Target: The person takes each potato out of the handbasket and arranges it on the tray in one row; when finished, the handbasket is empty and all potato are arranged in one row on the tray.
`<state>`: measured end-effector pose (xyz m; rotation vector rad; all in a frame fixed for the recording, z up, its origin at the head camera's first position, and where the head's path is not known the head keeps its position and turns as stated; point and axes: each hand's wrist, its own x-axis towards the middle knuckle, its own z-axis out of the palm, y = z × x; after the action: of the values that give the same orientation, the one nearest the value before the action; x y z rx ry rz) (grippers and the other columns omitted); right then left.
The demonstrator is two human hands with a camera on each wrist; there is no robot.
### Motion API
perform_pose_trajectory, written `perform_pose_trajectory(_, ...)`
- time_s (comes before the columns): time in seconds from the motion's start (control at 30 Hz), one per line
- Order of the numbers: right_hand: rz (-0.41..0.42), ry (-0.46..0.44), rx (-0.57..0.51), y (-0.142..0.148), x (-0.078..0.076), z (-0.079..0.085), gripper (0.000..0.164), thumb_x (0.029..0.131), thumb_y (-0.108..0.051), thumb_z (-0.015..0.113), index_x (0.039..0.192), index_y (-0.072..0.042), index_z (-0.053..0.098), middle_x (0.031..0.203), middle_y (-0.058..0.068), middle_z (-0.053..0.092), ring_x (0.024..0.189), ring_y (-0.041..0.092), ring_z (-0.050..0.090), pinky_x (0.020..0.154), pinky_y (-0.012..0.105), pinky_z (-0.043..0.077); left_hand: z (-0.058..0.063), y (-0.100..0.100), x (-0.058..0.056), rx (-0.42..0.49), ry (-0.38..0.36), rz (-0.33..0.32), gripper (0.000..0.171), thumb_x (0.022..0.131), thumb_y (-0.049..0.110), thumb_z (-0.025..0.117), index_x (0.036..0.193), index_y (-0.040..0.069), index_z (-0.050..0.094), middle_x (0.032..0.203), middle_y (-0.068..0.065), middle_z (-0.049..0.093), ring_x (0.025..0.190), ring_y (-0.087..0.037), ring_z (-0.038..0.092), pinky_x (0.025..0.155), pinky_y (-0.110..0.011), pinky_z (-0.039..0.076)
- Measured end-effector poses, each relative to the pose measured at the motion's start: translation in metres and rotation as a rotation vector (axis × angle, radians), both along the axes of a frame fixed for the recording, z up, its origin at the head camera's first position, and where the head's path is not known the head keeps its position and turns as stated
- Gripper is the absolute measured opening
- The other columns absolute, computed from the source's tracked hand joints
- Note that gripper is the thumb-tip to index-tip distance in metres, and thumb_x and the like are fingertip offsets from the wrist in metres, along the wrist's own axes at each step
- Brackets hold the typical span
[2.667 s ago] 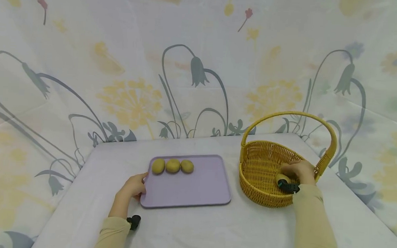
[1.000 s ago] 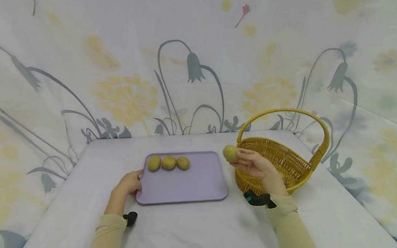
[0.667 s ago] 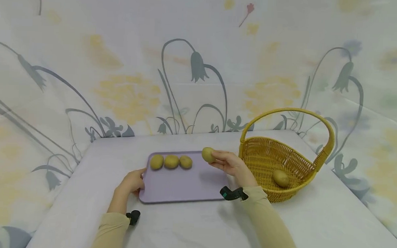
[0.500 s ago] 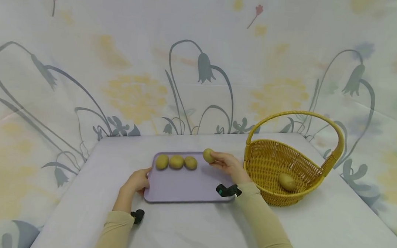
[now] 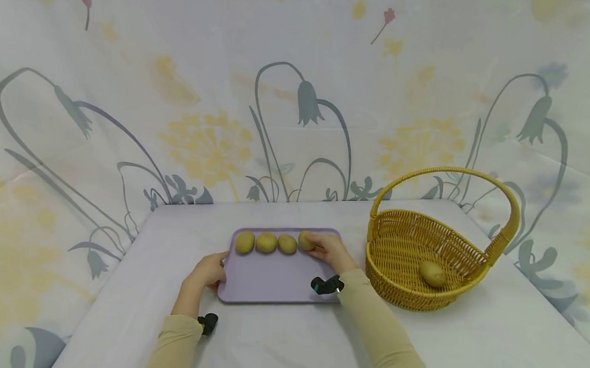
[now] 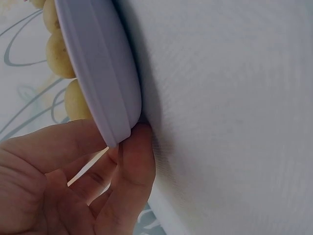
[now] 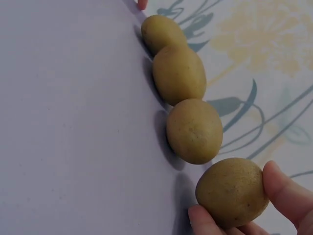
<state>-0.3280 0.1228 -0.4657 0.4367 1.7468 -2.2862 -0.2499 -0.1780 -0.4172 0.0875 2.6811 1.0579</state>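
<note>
My right hand point(image 5: 329, 251) holds a potato point(image 7: 233, 192) between thumb and fingers at the back of the lilac tray point(image 5: 276, 282). That potato stands at the right end of a row, beside three other potatoes lying along the tray's back edge; the closest of them point(image 7: 194, 131) is just to its left. At the tray's left side, my left hand point(image 5: 209, 269) pinches the rim, thumb above and fingers below, as the left wrist view shows. One more potato point(image 5: 433, 274) lies inside the yellow wicker basket point(image 5: 394, 290) on the right.
The basket's tall arched handle point(image 5: 449, 170) rises above it, right of the tray. Everything stands on a white-covered table point(image 5: 278, 342), with a flower-patterned cloth backdrop point(image 5: 295, 167) behind. Wrist cameras point(image 5: 327, 285) are strapped to both wrists.
My right hand has brought a potato out of the basket, leftward over the tray, then down to the end of the row. My left hand has stayed at the tray's rim.
</note>
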Motion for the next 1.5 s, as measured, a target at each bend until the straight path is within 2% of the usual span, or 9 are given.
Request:
perform_pose_trajectory(0.1,-0.036,0.011,0.042,-0.009,0.017,0.019,0.043,0.082,-0.006,0.066,0.117,0.015,0.053,0.101,0.019,0.064,0.085,0.024,0.064,0.084,0.035,0.053,0.000,0.001,0.000,0.003,0.000,0.001,0.075,0.068,-0.014,0.056,0.139,-0.004,0.036,0.087,-0.015,0.052,0.051,-0.015,0.048,0.044,-0.027,0.052)
perform_pose_trajectory(0.27,-0.099,0.063,0.193,-0.020,0.031,0.036,0.045,0.081,-0.009,0.068,0.114,0.017,0.053,0.113,0.026,0.058,0.089,0.026,0.062,0.086,0.038,0.052,0.001,0.002,0.000,0.003,-0.001,-0.001,0.075,0.067,-0.014,0.056,0.139,-0.004,0.035,0.088,-0.015,0.052,0.052,-0.015,0.048,0.045,-0.027,0.052)
perform_pose_trajectory(0.47,-0.120,0.110,0.378,-0.023,0.036,0.041,0.045,0.078,-0.012,0.071,0.109,0.017,0.056,0.109,0.025,0.058,0.090,0.025,0.061,0.077,0.033,0.056,0.000,0.002,0.000,0.002,-0.007,-0.008,0.074,0.068,-0.014,0.056,0.139,-0.004,0.035,0.088,-0.015,0.053,0.052,-0.016,0.049,0.045,-0.028,0.052)
perform_pose_trajectory(0.73,-0.096,0.152,0.628,-0.019,0.039,0.048,0.039,0.071,-0.018,0.077,0.098,0.008,0.068,0.099,0.018,0.066,0.075,0.017,0.060,0.064,0.026,0.056,0.001,0.002,0.001,-0.012,-0.008,-0.017,0.075,0.068,-0.014,0.056,0.139,-0.004,0.034,0.087,-0.014,0.051,0.054,-0.017,0.050,0.045,-0.027,0.051)
perform_pose_trajectory(0.87,-0.072,0.155,0.797,-0.014,0.039,0.057,0.043,0.073,-0.031,0.075,0.102,0.001,0.070,0.103,0.015,0.066,0.081,0.020,0.061,0.067,0.027,0.052,0.001,0.002,0.001,-0.019,-0.005,-0.016,0.074,0.069,-0.014,0.056,0.139,-0.004,0.034,0.087,-0.015,0.051,0.052,-0.016,0.049,0.045,-0.027,0.051)
perform_pose_trajectory(0.97,-0.049,0.171,0.864,-0.009,0.039,0.062,0.046,0.076,-0.036,0.071,0.105,-0.001,0.069,0.106,0.015,0.066,0.086,0.025,0.063,0.074,0.032,0.052,0.001,0.002,0.001,-0.026,-0.008,-0.011,0.075,0.068,-0.014,0.056,0.139,-0.004,0.034,0.089,-0.016,0.051,0.051,-0.016,0.049,0.045,-0.027,0.051)
perform_pose_trajectory(1.17,-0.032,0.162,0.842,-0.002,0.043,0.067,0.047,0.078,-0.036,0.070,0.110,-0.001,0.067,0.115,0.018,0.061,0.091,0.031,0.065,0.079,0.035,0.054,-0.003,0.003,0.000,-0.026,-0.025,-0.009,0.075,0.068,-0.014,0.056,0.139,-0.003,0.034,0.089,-0.015,0.050,0.051,-0.015,0.049,0.045,-0.027,0.051)
perform_pose_trajectory(1.3,-0.022,0.164,0.700,0.006,0.050,0.079,0.049,0.080,-0.031,0.069,0.117,0.001,0.062,0.123,0.020,0.056,0.103,0.034,0.060,0.085,0.033,0.052,-0.004,0.004,0.001,-0.021,-0.024,-0.015,0.075,0.068,-0.014,0.056,0.139,-0.003,0.035,0.090,-0.015,0.051,0.051,-0.015,0.049,0.045,-0.027,0.051)
perform_pose_trajectory(1.5,0.085,0.186,0.449,0.039,0.076,0.115,0.050,0.087,-0.022,0.062,0.128,0.005,0.052,0.131,0.022,0.049,0.121,0.033,0.047,0.095,0.033,0.046,0.001,0.000,0.000,-0.018,-0.005,-0.023,0.076,0.067,-0.015,0.055,0.139,-0.005,0.034,0.090,-0.016,0.051,0.050,-0.015,0.048,0.045,-0.028,0.052)
